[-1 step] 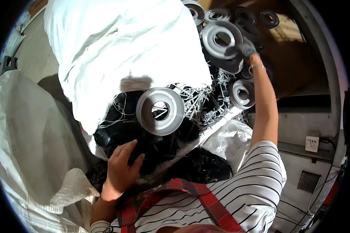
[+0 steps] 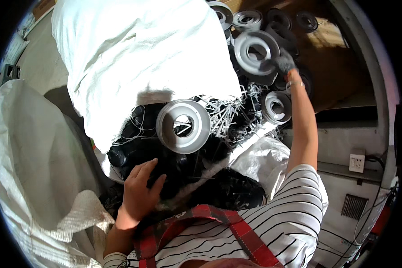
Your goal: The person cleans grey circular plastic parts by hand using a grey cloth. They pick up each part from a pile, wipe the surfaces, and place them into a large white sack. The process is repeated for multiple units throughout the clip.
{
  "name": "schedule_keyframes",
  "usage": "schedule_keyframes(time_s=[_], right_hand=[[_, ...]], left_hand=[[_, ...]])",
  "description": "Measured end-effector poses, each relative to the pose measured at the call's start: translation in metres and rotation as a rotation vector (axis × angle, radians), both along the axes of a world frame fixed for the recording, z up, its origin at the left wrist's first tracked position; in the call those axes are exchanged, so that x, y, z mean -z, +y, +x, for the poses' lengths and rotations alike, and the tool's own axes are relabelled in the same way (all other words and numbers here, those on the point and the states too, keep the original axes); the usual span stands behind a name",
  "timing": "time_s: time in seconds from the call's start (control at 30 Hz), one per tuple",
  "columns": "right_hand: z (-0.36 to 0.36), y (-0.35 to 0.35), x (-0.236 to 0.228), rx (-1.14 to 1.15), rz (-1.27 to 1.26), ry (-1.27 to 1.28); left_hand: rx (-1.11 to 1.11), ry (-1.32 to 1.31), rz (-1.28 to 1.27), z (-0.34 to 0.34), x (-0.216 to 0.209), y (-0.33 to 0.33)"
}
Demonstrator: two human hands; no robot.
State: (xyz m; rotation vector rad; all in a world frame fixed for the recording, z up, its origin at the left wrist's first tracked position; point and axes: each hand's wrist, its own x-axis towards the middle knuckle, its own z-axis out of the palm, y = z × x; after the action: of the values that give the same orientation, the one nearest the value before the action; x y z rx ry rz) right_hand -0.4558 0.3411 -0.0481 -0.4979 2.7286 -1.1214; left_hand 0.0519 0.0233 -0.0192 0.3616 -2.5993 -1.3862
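Observation:
My right hand, in a dark glove, is stretched far forward and grips the rim of a grey ring-shaped spool above a pile of similar spools. My left hand is bare and rests with its fingers spread on black spools inside an open white sack. A second grey spool lies face up on the pile just beyond my left hand. A third grey spool lies under my right forearm, among loose white plastic strands.
A large white woven sack bulges over the pile at the top. Another white sack fills the left side. Black and grey spools lie on a wooden surface at the top right. A wall socket and a vent are at the right.

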Motion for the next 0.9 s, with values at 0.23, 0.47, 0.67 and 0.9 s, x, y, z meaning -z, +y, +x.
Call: schedule_keyframes(time_s=[0.23,0.47,0.67,0.9], right_hand=[[0.190,0.037,0.065,0.022,0.456,0.299],[0.268,-0.046,-0.037,-0.315,0.070,0.022],[0.138,-0.008,-0.038,0.050,0.598,0.570],[0.006,0.139,0.069,0.647,0.250,0.225]], left_hand=[[0.099,-0.038,-0.085,0.001,0.014,0.008],[0.173,-0.204,-0.183,-0.008,0.034,0.018],[0.217,-0.217,-0.171,-0.014,0.041,0.021],[0.168,-0.126,-0.319,-0.026,0.045,0.022]])
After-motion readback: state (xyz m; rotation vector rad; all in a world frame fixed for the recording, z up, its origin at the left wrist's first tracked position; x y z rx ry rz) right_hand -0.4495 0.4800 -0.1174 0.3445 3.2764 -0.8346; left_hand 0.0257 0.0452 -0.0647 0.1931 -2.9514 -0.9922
